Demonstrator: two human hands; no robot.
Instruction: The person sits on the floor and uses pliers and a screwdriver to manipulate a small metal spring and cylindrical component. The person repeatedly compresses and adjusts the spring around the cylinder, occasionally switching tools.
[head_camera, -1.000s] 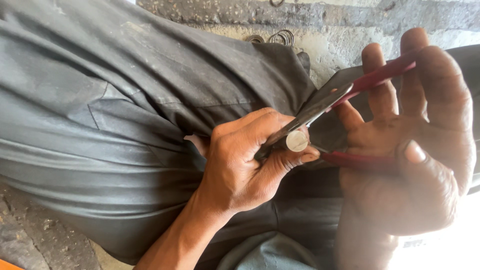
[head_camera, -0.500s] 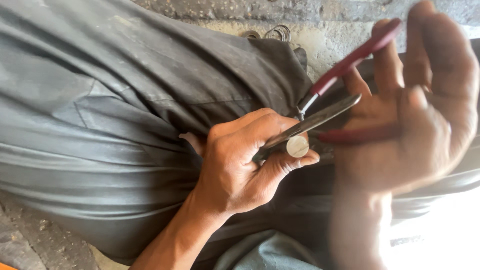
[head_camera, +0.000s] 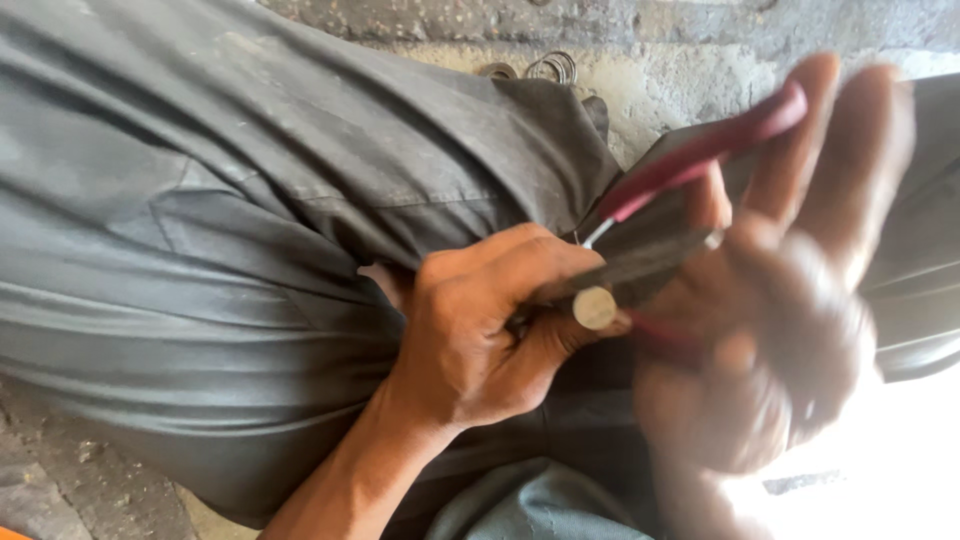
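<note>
Rod (head_camera: 594, 307) in left hand (head_camera: 480, 330), pliers (head_camera: 690, 165) to its right

We count two hands: left hand (head_camera: 480, 330), right hand (head_camera: 790, 300). One pair of red-handled pliers (head_camera: 690, 165). One short metal rod (head_camera: 596, 307). Several wire rings (head_camera: 545, 68) on concrete, blurred; we cannot count exactly.
</note>
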